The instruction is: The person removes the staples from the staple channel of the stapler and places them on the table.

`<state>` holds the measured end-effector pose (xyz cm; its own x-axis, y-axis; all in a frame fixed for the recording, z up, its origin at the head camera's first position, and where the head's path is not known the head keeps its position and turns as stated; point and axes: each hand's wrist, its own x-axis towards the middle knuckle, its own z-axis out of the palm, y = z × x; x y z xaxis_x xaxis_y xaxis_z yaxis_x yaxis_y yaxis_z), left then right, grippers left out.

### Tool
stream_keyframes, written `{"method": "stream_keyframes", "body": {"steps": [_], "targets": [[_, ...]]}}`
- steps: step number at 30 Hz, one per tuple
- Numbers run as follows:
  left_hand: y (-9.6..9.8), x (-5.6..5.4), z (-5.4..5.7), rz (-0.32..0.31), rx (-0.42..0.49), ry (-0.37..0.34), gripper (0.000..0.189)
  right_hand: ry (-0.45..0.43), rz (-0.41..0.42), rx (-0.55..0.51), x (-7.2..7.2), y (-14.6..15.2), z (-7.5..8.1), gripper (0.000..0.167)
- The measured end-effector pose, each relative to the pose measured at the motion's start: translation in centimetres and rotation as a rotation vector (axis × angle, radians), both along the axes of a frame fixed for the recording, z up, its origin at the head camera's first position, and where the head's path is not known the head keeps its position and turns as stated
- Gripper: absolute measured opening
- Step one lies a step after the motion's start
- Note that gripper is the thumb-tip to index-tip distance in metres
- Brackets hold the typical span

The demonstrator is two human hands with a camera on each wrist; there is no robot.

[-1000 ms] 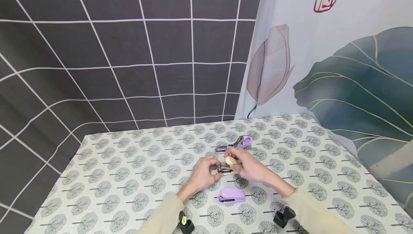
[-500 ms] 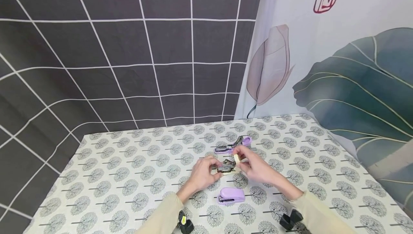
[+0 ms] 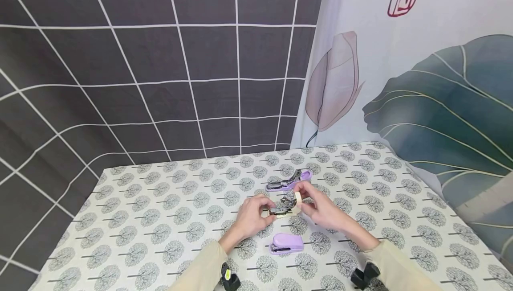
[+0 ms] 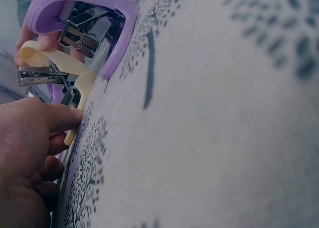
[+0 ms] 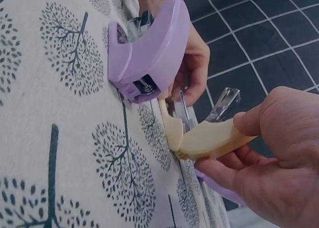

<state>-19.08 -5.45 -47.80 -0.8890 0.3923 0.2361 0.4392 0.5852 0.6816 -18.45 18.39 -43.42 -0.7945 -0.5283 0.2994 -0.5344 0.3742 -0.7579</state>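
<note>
A cream-yellow stapler [image 3: 297,207] lies between both hands over the table, swung wide apart, its metal magazine exposed. My left hand [image 3: 252,216] pinches the front end of its base, thumb on top in the left wrist view. My right hand [image 3: 318,206] grips the cream top cover [image 5: 212,138], which is tilted far back from the base. The metal parts stand up from the cover in the right wrist view. Close in front of the hands sits a closed purple stapler [image 3: 287,243]. Just behind them is a second purple stapler [image 3: 279,186], spread apart with its cover folded back.
A tablecloth [image 3: 160,237] printed with grey trees covers the table. Its far edge meets a dark grid-patterned curtain [image 3: 200,59] and a pale curtain [image 3: 340,10] with flower prints. Black wrist devices [image 3: 365,276] hang at both sleeves.
My right hand has moved to the right, swinging the cream cover up and back from the base, so more metal shows. The left hand and both purple staplers have stayed put.
</note>
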Motion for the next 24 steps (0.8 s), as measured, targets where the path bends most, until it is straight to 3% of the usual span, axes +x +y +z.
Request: {"method": "stream_keyframes", "body": {"steps": [10, 24], "targets": [[0.0, 0.0, -0.1, -0.002, 0.008, -0.001, 0.024, -0.071, 0.002, -0.062, 0.1, 0.7, -0.5, 0.027], [-0.1, 0.1, 0.1, 0.003, 0.009, -0.004, 0.025, -0.079, -0.023, -0.135, 0.1, 1.7, -1.8, 0.026]]}}
